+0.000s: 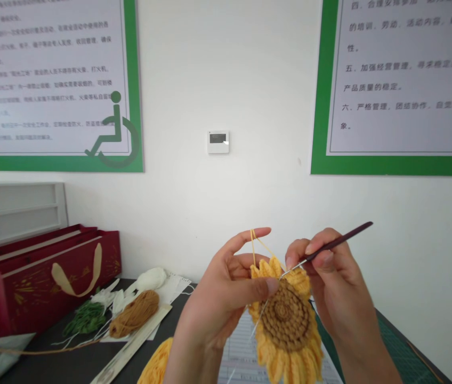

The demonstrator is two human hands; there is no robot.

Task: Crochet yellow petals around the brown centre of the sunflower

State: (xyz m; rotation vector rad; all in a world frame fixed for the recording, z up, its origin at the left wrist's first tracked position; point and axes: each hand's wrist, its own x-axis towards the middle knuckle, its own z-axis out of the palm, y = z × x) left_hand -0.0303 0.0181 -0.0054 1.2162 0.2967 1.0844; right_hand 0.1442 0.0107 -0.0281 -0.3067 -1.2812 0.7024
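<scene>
A crocheted sunflower (285, 314) with a brown centre and yellow petals hangs upright between my hands. My left hand (226, 288) pinches its upper left edge with the thumb over the front, and yellow yarn (252, 245) loops over the raised index finger. My right hand (333, 277) grips a crochet hook (338, 241) with a dark handle. The hook's metal tip meets the flower where the petals join the brown centre, close to my left thumb. Fingers of my right hand also come close to the top right petals; whether they touch is unclear.
Left on the dark table (34, 368) are a red gift bag (62, 277), green yarn (86, 318), a brown skein (135, 313), white yarn (152, 278) and a ruler (130, 346). A yellow skein (156, 365) lies by my left forearm. Printed paper (242, 346) and a green cutting mat (402, 352) lie beneath.
</scene>
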